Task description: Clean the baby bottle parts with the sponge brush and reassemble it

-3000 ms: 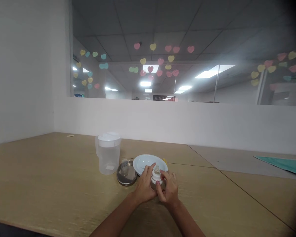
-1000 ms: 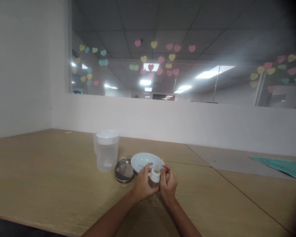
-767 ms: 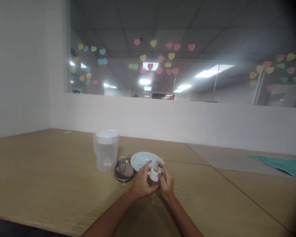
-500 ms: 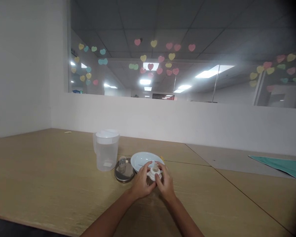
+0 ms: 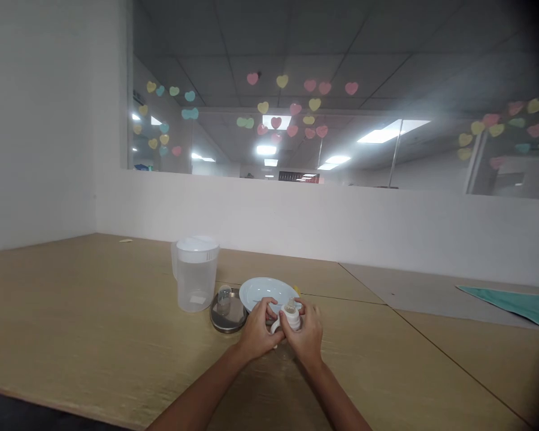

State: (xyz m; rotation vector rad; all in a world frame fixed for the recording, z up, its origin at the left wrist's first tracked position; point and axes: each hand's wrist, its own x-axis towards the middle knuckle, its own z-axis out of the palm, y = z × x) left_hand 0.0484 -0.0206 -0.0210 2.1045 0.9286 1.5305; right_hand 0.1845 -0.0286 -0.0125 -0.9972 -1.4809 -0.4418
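Both hands are on a white baby bottle top (image 5: 293,319) with a clear nipple standing up from it and a curved side handle. My right hand (image 5: 311,336) grips its ring, thumb on the near side and fingers behind. My left hand (image 5: 257,331) is curled at the handle on the left side, its thumb low against it. A faint clear shape shows under the hands, too dim to make out. Just beyond lies a pale blue bowl (image 5: 260,287). To the left, a clear cap (image 5: 224,294) stands on a round metal tray (image 5: 230,324).
A clear lidded pitcher (image 5: 196,281) holding liquid stands left of the tray. Something yellow (image 5: 297,290) peeks out behind the bowl. A green cloth (image 5: 512,302) lies at the far right of the wooden table (image 5: 117,335). The wall (image 5: 251,215) rises behind.
The bottle top has tilted and shifted slightly right, with its handle now turned down toward my left hand. My right hand has rotated around the ring.
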